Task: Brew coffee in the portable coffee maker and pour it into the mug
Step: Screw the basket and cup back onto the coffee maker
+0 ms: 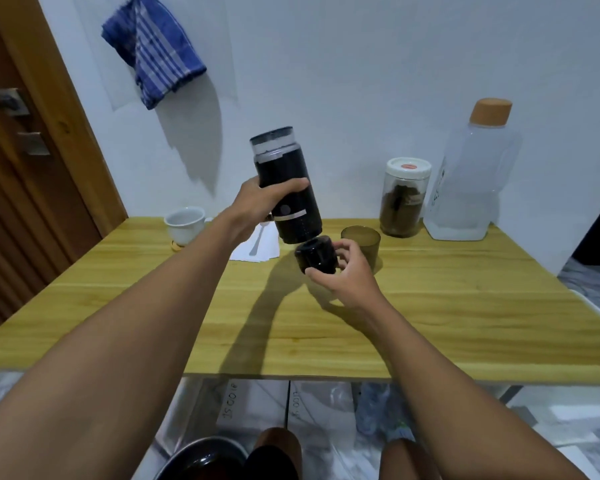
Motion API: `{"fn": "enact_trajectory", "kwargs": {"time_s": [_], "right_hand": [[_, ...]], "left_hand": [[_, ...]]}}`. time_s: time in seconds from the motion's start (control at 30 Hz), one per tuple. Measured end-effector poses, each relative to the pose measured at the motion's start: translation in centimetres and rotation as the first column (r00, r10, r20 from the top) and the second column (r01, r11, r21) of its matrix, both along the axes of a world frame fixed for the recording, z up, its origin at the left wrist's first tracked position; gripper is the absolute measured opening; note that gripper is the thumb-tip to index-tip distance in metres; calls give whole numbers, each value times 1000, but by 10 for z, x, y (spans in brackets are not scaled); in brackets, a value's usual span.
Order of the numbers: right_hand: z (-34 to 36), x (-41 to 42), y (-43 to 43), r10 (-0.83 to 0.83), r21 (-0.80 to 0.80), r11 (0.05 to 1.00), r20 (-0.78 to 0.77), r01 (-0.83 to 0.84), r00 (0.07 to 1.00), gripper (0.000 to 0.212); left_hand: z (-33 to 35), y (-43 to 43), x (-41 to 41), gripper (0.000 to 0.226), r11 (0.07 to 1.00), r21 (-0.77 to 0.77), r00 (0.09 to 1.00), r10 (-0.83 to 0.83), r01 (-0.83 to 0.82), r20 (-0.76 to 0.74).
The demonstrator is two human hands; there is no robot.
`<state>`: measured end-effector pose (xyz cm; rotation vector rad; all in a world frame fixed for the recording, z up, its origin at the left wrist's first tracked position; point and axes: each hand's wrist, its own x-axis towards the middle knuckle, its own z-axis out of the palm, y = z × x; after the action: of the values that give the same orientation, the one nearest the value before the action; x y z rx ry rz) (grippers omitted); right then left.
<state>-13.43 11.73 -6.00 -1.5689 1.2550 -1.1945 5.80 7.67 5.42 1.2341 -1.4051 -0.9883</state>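
My left hand (260, 199) wraps the coffee maker (286, 188) mid-body; right-hand fingers (343, 268) pinch its detached base cup (316, 256). Smooth, likely slippery; grip firmly.

Matt black coffee maker (288, 188) with glossy black cup (315, 255); smooth wood-grain table (430, 306) beneath; behind it, translucent plastic bottle (471, 178).
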Motion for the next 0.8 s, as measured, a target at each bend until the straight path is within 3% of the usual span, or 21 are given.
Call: {"fn": "enact_trajectory", "kwargs": {"time_s": [0.3, 0.5, 0.63, 0.8], "right_hand": [[31, 14, -3, 105, -83, 993, 231, -88, 967, 60], [47, 14, 2, 183, -3, 979, 464, -206, 867, 61], [51, 18, 7, 201, 61, 948, 647, -313, 736, 66], [56, 20, 8, 257, 118, 873, 714, -473, 651, 55]], "left_hand": [[26, 11, 16, 55, 991, 11, 991, -133, 133, 27], [33, 16, 17, 63, 988, -2, 986, -153, 154, -66], [35, 15, 15, 58, 979, 1, 969, -201, 203, -142], [39, 12, 14, 57, 978, -5, 967, -205, 207, -149]]}}
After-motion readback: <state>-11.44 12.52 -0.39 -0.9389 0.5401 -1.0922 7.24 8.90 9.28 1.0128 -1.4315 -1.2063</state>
